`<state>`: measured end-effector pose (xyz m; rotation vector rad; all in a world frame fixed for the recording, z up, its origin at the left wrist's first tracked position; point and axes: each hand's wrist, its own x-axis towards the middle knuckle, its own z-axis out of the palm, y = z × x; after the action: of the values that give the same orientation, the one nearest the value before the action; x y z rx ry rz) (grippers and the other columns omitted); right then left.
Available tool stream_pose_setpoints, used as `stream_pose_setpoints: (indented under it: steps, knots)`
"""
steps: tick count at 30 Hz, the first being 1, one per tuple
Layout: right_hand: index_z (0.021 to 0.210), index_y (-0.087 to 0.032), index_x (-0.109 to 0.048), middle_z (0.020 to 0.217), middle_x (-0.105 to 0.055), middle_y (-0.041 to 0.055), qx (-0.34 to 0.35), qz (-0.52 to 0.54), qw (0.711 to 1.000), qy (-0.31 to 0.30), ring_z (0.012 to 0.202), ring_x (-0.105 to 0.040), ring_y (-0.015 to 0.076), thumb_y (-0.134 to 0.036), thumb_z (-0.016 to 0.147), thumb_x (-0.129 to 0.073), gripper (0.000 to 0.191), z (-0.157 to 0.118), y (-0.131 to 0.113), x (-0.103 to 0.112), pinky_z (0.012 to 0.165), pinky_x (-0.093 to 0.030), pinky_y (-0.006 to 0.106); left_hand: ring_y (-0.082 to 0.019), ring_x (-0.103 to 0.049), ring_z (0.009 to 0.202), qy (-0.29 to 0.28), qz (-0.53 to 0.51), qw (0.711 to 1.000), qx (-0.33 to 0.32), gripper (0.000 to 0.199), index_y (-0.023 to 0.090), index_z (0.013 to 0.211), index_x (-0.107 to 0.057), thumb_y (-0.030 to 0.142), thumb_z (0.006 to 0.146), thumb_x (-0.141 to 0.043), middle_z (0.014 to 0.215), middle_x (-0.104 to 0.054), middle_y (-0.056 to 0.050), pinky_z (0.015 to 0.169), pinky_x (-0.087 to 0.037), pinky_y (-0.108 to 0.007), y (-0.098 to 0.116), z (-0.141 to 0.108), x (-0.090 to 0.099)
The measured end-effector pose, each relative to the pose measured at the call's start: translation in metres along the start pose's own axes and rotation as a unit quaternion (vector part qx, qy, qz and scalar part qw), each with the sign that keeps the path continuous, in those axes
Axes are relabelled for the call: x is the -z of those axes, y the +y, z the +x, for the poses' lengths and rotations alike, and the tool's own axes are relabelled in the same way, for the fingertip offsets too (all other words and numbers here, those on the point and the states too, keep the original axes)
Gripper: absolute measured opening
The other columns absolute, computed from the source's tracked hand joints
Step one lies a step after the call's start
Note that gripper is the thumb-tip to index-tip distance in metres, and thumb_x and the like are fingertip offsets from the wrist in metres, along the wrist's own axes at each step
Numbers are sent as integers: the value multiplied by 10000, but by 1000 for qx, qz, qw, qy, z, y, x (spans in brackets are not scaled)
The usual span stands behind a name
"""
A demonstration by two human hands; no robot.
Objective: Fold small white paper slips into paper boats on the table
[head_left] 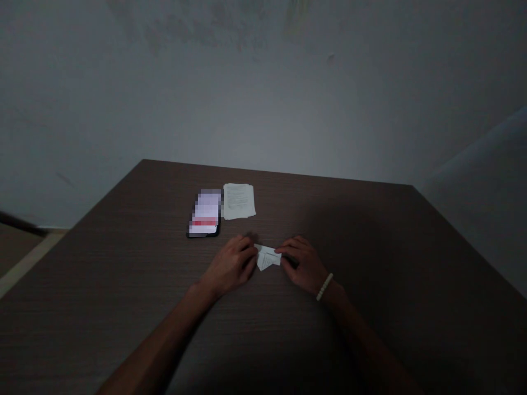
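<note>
A small folded piece of white printed paper (267, 258) lies low over the dark table, between my two hands. My left hand (234, 264) has its fingers bent together on the paper's left end. At the right end, the thumb and fingers of my right hand (303, 264) pinch the paper, and a pale beaded bracelet (325, 287) circles that wrist. One corner of the paper points down toward me. The fingertips hide both ends of it.
Beyond my left hand, a phone (206, 213) with a lit, pixelated screen lies on the brown wood-grain table (135, 263). A stack of printed paper squares (239, 201) touches or nearly touches its right side. A grey wall (263, 109) stands behind the table's far edge.
</note>
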<state>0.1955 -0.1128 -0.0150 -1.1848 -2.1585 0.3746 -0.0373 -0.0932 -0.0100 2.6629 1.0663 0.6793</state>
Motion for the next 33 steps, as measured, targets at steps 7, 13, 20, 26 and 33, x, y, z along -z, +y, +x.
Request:
stream_pose_setpoints:
  steps: [7,13,20,26,33]
  knots:
    - [1010,-225,-696,931,-674,47,-8,12,1000,9,893,-555,215,-93,798,-625,260,-2,2,-4,829,-466,397,-254,-531,1010,12,-1,999,-51,290,142,1049,-621,384,905,-554,1061,-582,-121,862,-499,-427,6,-1,4]
    - [1002,-224,-693,919,-671,42,-2,40,998,43,883,-559,200,-48,780,-612,295,0,0,-4,813,-476,372,-278,-527,1107,18,10,997,-70,378,158,1200,-561,365,885,-587,1176,-561,-132,904,-513,-445,3,-4,-3]
    - [986,-222,-695,902,-669,42,-6,49,998,46,865,-567,198,-64,775,-627,273,0,-3,-4,801,-478,366,-256,-565,1061,20,34,997,-66,257,159,1139,-599,266,920,-519,1129,-593,-124,885,-526,-434,3,-4,-5]
    - [974,-224,-696,899,-673,49,-13,42,998,40,854,-576,203,-91,776,-640,244,0,-5,-3,805,-483,380,-251,-598,1002,17,50,997,-64,216,164,1080,-634,247,925,-510,1057,-627,-115,842,-539,-420,6,-2,0]
    - [999,-228,-679,950,-648,54,-16,42,998,37,899,-564,215,-99,774,-651,261,-1,-5,-4,826,-481,393,-252,-601,967,2,68,995,-66,214,157,1050,-655,228,937,-489,983,-633,-108,820,-539,-414,7,-1,0]
